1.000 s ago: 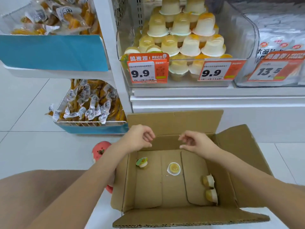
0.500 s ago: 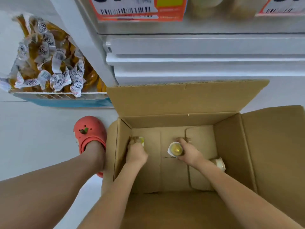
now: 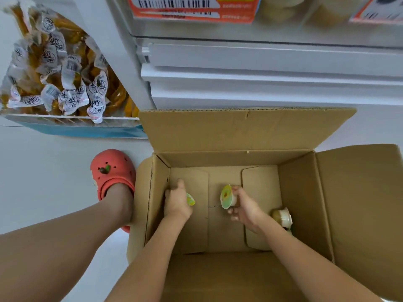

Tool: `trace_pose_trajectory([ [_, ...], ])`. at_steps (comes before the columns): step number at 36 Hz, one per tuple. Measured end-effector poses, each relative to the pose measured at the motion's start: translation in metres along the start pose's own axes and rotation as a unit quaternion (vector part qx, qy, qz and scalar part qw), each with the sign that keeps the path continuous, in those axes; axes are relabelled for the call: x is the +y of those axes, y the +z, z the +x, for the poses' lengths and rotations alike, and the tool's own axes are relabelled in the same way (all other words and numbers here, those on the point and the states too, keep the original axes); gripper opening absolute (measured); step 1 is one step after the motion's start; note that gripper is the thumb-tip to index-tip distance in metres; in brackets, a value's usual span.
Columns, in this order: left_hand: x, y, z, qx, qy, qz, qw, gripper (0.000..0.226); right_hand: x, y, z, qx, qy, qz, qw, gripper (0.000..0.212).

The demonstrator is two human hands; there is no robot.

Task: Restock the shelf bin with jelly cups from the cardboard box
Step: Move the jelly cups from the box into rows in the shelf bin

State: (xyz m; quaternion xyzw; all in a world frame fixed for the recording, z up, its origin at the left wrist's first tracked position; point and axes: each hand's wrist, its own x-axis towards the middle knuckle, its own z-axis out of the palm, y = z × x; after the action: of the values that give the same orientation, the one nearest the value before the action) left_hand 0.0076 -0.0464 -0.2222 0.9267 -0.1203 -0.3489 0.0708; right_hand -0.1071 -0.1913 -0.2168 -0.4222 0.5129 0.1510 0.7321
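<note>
Left hand (image 3: pixel 177 202) grips a small green-lidded jelly cup (image 3: pixel 190 199); right hand (image 3: pixel 244 207) grips a second clear plastic jelly cup (image 3: pixel 227 197), lid tilted leftward. Both sit low inside the open brown cardboard box (image 3: pixel 305 192), frame centre. A third cup (image 3: pixel 282 217) lies at lower right.

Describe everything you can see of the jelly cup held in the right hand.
The jelly cup is a small, pale, see-through plastic tub with a round foil lid printed green and yellow with a reddish spot in the middle. It is tipped on its side, with the lid facing left and towards the camera. The right hand holds it by the body, fingers curled round it, low inside the cardboard box, near the middle of the box floor. Whether it touches the floor cannot be told.
</note>
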Motion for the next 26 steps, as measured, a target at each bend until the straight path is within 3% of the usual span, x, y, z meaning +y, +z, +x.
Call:
trace_pose_trajectory([
  [2, 0.005, -0.009, -0.007, 0.007, 0.016, -0.06, 0.998, 0.06, -0.003, -0.004, -0.009, -0.04, 0.037, 0.058, 0.997, 0.024],
  [6, 0.026, -0.041, -0.022, -0.01, 0.114, -0.141, 0.983, 0.075, -0.02, -0.004, -0.032, -0.091, 0.039, 0.052, 0.994, 0.043],
  [13, 0.074, -0.121, -0.077, -0.032, 0.192, -0.178, 0.965, 0.057, -0.076, 0.0, -0.095, -0.073, -0.118, -0.008, 0.99, 0.021],
  [16, 0.088, -0.157, -0.106, -0.053, 0.234, -0.212, 0.947, 0.061, -0.106, 0.001, -0.133, -0.125, -0.182, -0.048, 0.974, 0.018],
  [19, 0.1, -0.196, -0.144, -0.163, 0.252, -0.345, 0.889, 0.057, -0.135, 0.002, -0.183, -0.144, -0.249, -0.115, 0.951, 0.017],
  [21, 0.108, -0.221, -0.167, -0.177, 0.277, -0.388, 0.861, 0.048, -0.151, 0.001, -0.215, -0.126, -0.292, -0.139, 0.938, 0.022],
  [25, 0.123, -0.272, -0.207, -0.19, 0.292, -0.543, 0.764, 0.02, -0.182, -0.003, -0.267, -0.089, -0.394, -0.128, 0.906, 0.02],
  [26, 0.126, -0.283, -0.213, -0.17, 0.305, -0.551, 0.758, 0.016, -0.19, -0.004, -0.279, -0.078, -0.419, -0.117, 0.897, 0.021],
])
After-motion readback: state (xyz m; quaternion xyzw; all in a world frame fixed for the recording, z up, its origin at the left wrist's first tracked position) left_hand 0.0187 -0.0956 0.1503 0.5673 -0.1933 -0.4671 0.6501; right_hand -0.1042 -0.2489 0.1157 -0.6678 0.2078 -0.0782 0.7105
